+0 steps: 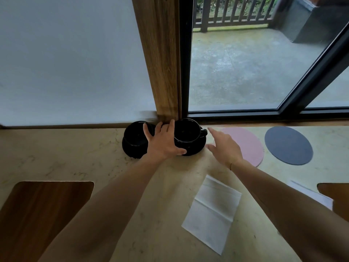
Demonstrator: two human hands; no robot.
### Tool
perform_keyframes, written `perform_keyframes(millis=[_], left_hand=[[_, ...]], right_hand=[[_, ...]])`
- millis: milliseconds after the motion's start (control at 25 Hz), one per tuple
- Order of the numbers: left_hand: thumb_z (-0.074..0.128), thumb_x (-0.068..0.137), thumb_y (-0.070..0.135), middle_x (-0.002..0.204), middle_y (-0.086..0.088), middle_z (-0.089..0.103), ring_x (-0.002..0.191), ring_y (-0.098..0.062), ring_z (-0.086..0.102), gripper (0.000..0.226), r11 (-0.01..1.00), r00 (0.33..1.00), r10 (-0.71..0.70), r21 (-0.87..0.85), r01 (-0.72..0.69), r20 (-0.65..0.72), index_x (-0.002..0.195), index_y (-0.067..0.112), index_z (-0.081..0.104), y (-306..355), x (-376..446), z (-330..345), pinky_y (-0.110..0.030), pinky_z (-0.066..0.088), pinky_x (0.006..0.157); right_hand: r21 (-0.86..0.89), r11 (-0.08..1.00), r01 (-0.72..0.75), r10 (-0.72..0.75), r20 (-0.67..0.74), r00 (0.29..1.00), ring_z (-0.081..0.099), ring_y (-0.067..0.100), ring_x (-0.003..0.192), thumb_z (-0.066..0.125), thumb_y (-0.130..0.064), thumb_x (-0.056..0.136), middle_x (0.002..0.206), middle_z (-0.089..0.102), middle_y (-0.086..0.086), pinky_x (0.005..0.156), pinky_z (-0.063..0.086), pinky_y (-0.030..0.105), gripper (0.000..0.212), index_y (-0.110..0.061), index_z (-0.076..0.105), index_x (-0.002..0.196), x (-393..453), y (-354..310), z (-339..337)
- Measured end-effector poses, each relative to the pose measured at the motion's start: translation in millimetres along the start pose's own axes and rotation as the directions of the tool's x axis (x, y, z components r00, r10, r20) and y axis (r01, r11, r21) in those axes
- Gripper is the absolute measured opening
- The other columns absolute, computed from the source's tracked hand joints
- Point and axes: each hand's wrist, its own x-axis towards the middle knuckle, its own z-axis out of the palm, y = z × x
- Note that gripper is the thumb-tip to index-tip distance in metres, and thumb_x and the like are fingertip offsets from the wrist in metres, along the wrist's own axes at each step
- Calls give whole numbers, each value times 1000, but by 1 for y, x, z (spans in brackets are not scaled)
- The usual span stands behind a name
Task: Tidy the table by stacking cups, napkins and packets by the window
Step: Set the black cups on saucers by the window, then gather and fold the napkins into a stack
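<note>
Reaching to the far edge of the table [56,152], the person has both hands at two black cups on saucers that sit side by side against the window frame [162,63]. The left hand [164,142] lies between them, fingers spread and fairly straight over the left cup [136,135], thumb pressed at the rim of the right saucer [194,148]; it seems to steady rather than grip. The right hand [224,146] hovers open, holding nothing, just beside the right cup [187,131] near its handle. The risk appears to be a shove: the saucers look to touch or overlap, so pushing one could tip the other cup or knock it on the frame. Lifting a cup by a loose hold could let it slip. A napkin [213,212] lies nearer, untouched, and could be brushed off by a forearm.
</note>
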Motion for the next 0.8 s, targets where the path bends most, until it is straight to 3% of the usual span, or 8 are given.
perform_keyframes(millis=[160,480,800], left_hand=[[64,73,66,155,1,26,148,-20,8,104,997,998,-4,-81,-1,-56,152,25,10,2,-58,-7,-62,-14,111],[63,78,63,156,1,26,147,-20,13,92,978,997,-61,-197,67,35,151,26,21,-4,-190,-1,-61,-4,115],[61,79,63,152,5,34,144,-18,22,78,951,986,-118,-271,147,120,146,36,30,-26,-304,32,-56,-3,116]], right_hand=[[3,1000,14,-14,0,1000,43,27,130,54,-34,98,145,50,1,98,45,44,58,-31,30,150,-63,1,0],[-9,993,120,-121,-71,990,53,28,123,57,-33,96,139,56,1,98,48,43,48,-28,46,142,-182,-10,5],[7,1000,8,-9,39,999,45,17,132,46,-43,99,148,45,-9,106,42,41,44,-39,40,143,-286,1,32]])
